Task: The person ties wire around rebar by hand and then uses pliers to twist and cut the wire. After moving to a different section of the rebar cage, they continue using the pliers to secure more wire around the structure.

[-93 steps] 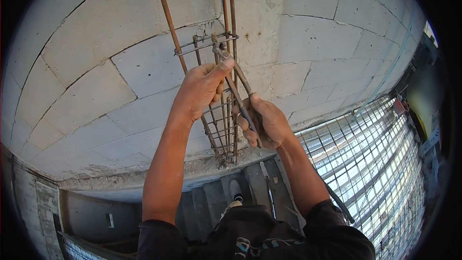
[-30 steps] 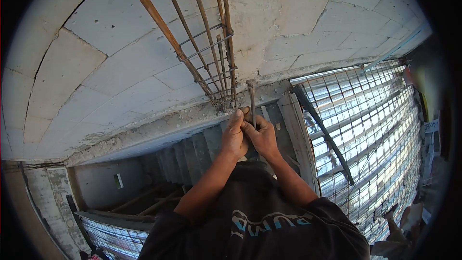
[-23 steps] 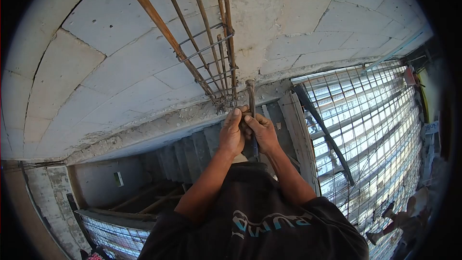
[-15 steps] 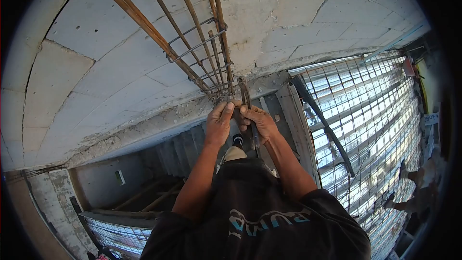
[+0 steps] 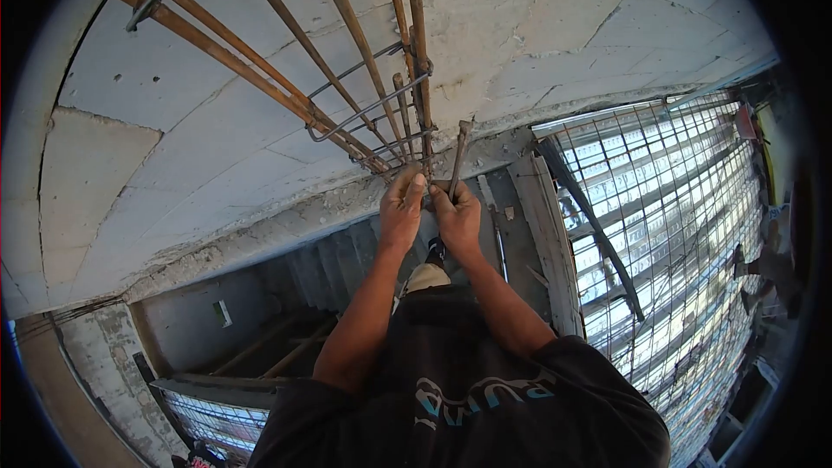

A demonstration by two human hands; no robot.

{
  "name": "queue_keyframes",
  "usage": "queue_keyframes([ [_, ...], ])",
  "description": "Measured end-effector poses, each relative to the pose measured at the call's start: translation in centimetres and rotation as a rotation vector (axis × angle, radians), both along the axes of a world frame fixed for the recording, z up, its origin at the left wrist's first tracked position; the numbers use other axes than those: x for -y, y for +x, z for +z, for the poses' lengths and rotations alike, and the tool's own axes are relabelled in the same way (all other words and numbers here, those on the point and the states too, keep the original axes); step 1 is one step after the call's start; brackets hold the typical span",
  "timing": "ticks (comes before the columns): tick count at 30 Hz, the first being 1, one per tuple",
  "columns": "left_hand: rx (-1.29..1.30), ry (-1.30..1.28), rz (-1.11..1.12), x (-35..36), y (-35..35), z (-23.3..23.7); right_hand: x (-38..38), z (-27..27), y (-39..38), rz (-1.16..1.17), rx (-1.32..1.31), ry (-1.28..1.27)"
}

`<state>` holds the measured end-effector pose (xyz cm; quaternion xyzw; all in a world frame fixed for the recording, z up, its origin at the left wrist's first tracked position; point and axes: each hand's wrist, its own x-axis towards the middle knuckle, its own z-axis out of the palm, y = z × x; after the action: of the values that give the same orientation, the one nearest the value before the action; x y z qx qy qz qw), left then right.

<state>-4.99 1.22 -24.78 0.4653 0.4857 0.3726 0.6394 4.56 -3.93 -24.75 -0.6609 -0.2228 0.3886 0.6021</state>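
A cage of rusty reinforcing bars, with bent wire stirrups around it, runs down the block wall to my hands. My left hand is closed at its lower end, thumb and fingers pinched together. Anything between those fingertips is too small to make out. Close beside it, my right hand is closed around a pair of pincers, whose dark metal head sticks up above the fingers. Both hands' fingertips are close to the bars, and the exact contact is hidden.
The pale block wall fills the far side, with a rough concrete ledge at its foot. Steps lie below left. On the right, steel mesh covers ribbed metal sheeting, beside a wooden board. Another person's legs show at far right.
My right hand has turned, and the pincers now lean right with their head higher. Both hands have stayed at the cage's lower end. The bars appear larger as the view has shifted.
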Motion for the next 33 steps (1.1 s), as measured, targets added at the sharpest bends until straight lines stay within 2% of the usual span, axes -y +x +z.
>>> queue_keyframes([
  [4, 0.053, 0.060, 0.103, -1.7, 0.0, -0.6, -2.9, -2.8, -0.4, -0.181, 0.396, 0.023],
  [10, 0.306, -0.005, 0.047, -4.2, 0.7, 1.1, -4.8, -1.7, -1.9, -0.176, 0.585, 0.063],
  [13, 0.425, -0.055, 0.016, -5.0, 0.8, 0.8, -5.9, -1.5, -2.5, -0.218, 0.509, 0.094],
  [17, 0.611, -0.068, 0.003, -5.9, 0.5, -0.2, -6.6, -1.6, -2.1, -0.165, 0.621, 0.173],
  [26, 0.679, -0.182, 0.067, -6.6, 0.5, -0.2, -7.9, -0.5, -1.8, -0.185, 0.563, 0.211],
  [33, 0.838, -0.154, 0.118, -6.7, 0.8, -0.9, -8.1, -0.2, -2.6, -0.220, 0.545, 0.176],
])
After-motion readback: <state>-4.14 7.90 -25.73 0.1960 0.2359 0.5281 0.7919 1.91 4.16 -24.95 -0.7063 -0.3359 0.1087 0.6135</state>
